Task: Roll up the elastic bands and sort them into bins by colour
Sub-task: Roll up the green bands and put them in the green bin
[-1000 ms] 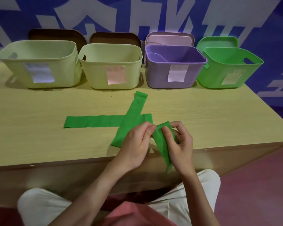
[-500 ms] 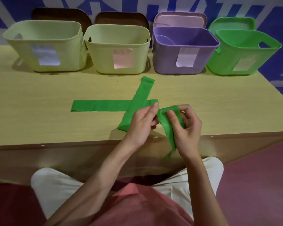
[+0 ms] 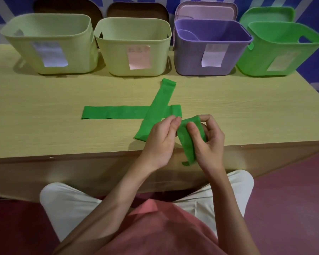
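Pale wood surface fills the middle of the view, with a blue and white patterned wall behind it at 12 o'clock. Four bins stand in a row along its far edge: two pale yellow-green bins at 10 and 11 o'clock, a purple bin at 12 to 1 o'clock, and a green bin at 2 o'clock, each with a paper label on the front. Two flat green bands lie crossed near the centre: the long band runs from 9 to 3 o'clock, and the slanted band lies over it. At the near edge, at 5 o'clock from the cross, the left hand and right hand both pinch a third green band, its top curled over the right fingers and its tail hanging past the edge.
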Motion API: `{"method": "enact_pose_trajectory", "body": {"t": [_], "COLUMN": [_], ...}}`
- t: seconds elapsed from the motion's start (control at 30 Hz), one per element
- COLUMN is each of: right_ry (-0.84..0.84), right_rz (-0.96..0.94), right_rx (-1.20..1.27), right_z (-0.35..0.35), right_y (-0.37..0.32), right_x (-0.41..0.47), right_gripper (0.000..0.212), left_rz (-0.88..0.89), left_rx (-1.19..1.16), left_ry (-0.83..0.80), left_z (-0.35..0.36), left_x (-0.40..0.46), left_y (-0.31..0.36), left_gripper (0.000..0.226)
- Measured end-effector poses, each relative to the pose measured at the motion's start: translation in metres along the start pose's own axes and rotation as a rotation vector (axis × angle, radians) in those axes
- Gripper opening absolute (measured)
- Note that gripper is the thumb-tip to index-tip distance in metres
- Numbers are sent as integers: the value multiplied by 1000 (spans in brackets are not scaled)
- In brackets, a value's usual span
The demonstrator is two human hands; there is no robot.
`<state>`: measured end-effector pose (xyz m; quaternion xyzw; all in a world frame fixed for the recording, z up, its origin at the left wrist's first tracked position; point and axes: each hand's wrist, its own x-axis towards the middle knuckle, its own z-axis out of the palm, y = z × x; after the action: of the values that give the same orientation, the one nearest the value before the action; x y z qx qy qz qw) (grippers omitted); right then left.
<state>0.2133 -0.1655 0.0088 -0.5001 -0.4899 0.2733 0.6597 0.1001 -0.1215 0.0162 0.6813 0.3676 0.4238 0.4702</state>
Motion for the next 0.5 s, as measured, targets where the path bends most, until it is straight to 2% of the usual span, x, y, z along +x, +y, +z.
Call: {"method": "enact_pose_trajectory", "body": {"t": [0.2, 0.33, 0.43, 0.5], "right_ry": [-32, 26, 67, 88], "right_rz": [-11, -37, -39, -23], "right_rx": [-10, -54, -66, -46], "right_z": [-1, -2, -4, -4], "right_y": [-8, -11, -11, -10], "right_x": [0, 4, 3, 2], "right_gripper": [18, 9, 14, 15], "left_rz": [-88, -130, -135, -104], "left_rx": [-170, -243, -202, -152], "left_ry": [69, 59, 11, -25], "left_z": [2, 3, 2, 1], "left_x": [1, 3, 3, 4], "left_y": [3, 9, 6, 6], "left_gripper": [72, 65, 48, 51]}}
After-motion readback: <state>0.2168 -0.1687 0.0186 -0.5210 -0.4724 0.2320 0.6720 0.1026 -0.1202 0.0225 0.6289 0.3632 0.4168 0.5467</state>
